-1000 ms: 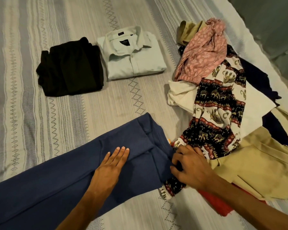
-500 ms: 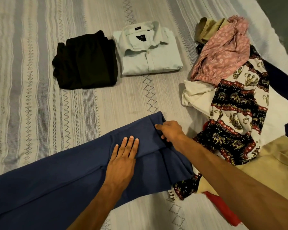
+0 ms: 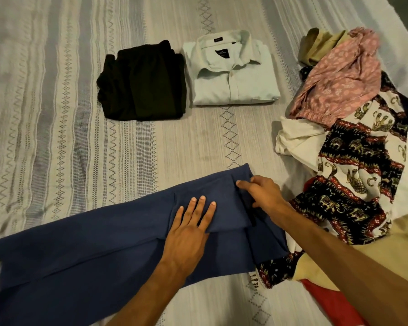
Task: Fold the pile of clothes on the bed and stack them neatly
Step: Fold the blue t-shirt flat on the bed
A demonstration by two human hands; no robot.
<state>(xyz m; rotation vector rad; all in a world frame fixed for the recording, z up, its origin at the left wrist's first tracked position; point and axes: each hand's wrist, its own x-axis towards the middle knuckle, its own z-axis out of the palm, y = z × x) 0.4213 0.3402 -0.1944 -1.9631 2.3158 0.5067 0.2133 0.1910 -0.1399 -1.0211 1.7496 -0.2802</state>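
Fingers (image 3: 199,209) of the left hand (image 3: 189,234) press flat on the long navy blue cloth trousers (image 3: 92,252); the right hand (image 3: 262,194) pinches their waistband, squaring it; the next move, I judge, is folding them.

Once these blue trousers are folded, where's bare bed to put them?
Free: striped bedspread left of the folded black garment, and the strip between that, the folded white shirt and the blue trousers. Crowded: the unfolded clothes pile on the right.

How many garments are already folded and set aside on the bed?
2: a black garment at the far centre, and a white shirt touching its right side. The blue trousers are spread out, not folded; nothing appears hidden.
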